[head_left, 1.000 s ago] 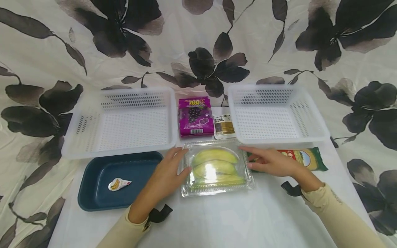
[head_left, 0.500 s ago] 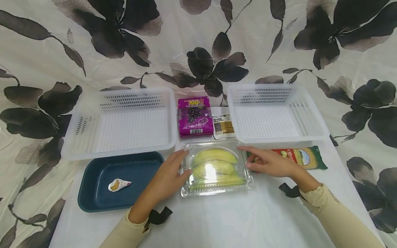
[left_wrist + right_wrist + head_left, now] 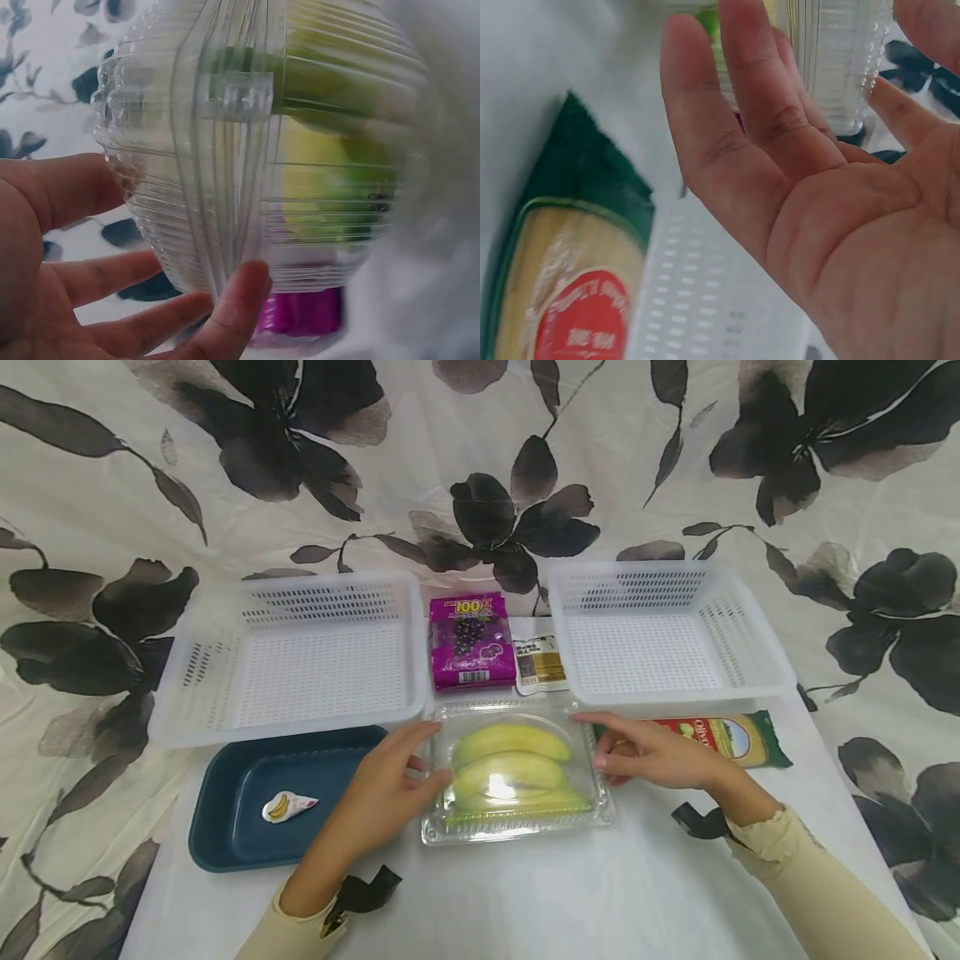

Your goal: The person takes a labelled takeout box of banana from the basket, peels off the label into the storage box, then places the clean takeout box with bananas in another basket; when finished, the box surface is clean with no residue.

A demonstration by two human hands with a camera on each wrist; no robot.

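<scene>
A clear plastic clamshell box with several yellow-green bananas inside sits mid-table, its lid down. My left hand is at its left side, fingers spread, index fingertip and thumb at the edge. In the left wrist view those fingers extend along the ribbed side without curling round it. On the opposite side, my right hand has its index fingertip at the far right corner and its thumb by the right edge. The right wrist view shows mostly extended fingers beside the box. Its underside is hidden.
White baskets stand at the back left and back right. Between them lie a purple grape-print packet and a small pouch. A blue tray holds a banana-print label. A pasta packet lies partly behind my right hand.
The box's left side has shifted slightly left and toward me, the bananas moving with it. My left hand has moved left too. My right hand has barely moved.
</scene>
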